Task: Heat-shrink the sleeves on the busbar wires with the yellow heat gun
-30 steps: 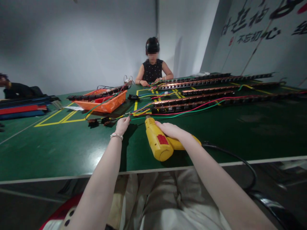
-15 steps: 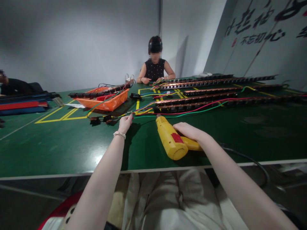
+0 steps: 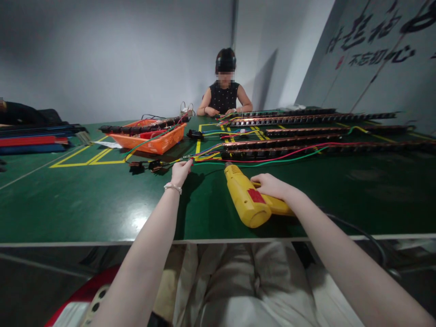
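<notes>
My right hand (image 3: 270, 185) is wrapped round the handle of a yellow heat gun (image 3: 244, 196) that lies on the green table (image 3: 68, 200), its nozzle pointing away from me toward the wires. My left hand (image 3: 180, 170) reaches forward and pinches a bundle of coloured wires (image 3: 204, 158) just left of the gun's nozzle. The wires run right along long dark power strips (image 3: 289, 147) with copper bars. Two small black connectors (image 3: 146, 166) sit on the wire ends left of my left hand.
An orange basket (image 3: 153, 141) with strips and wires stands at the back left. Red, blue and black bars (image 3: 34, 143) lie at the far left. Another person sits across the table, hands on more strips. The gun's black cord (image 3: 361, 229) hangs off the near edge.
The heat gun and my right hand have shifted right and slightly forward. My left hand has stayed on the wires. My view has turned a little left.
</notes>
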`<state>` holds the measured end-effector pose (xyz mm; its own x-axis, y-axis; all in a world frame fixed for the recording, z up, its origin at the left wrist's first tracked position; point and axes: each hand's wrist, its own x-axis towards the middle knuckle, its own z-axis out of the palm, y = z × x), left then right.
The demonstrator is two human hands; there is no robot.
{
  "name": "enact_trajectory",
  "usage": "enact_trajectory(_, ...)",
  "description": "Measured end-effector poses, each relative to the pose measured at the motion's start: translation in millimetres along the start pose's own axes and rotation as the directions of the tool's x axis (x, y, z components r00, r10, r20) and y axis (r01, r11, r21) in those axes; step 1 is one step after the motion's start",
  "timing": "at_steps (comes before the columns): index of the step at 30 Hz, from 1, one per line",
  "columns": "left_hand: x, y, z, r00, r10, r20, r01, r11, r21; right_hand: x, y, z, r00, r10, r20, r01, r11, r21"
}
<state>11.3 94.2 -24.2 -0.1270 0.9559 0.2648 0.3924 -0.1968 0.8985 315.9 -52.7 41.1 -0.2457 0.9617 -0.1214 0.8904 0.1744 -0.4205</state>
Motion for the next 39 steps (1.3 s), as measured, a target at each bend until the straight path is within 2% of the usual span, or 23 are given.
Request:
enact_trajectory(8, 3.2, -2.4, 2.2, 1.0, -0.006, -0.022, 0.006, 1.0, -0.015, 6.7, -4.7, 6.7, 0.999, -0.033, -0.01, 0.032, 0.999, -0.007)
enact_trajectory(18, -14.9, 18.1, 1.8, 0.998, 0.005, -0.068, -0.003, 0.999, 0.042, 36.2, -69.4, 26.9, 0.995, -0.104, -0.001, 0.103, 0.985, -0.142)
enact_trajectory(24, -14.5, 18.6, 2.4, 0.99, -0.041, -0.135, 0.036, 0.999, -0.038, 44.2, -94.9, 36.4, 0.982, -0.189, -0.015, 0.182, 0.963, -0.2)
enact_trajectory(30, -22.1, 31.9, 6.2, 0.962, -0.08, -0.261, 0.031, 0.982, -0.187, 38.9, -101.4, 36.6, 0.982, -0.185, -0.034, 0.175, 0.965, -0.193)
enact_trajectory(34, -25.0, 38.8, 5.9, 0.96, -0.087, -0.266, 0.031, 0.977, -0.209, 37.4, -98.2, 37.2, 0.982, -0.186, -0.033, 0.18, 0.973, -0.142)
enact_trajectory(39, -23.0, 35.5, 4.3, 0.961, -0.052, -0.273, 0.007, 0.987, -0.163, 37.6, -96.4, 37.0, 0.985, -0.172, -0.016, 0.17, 0.982, -0.084)
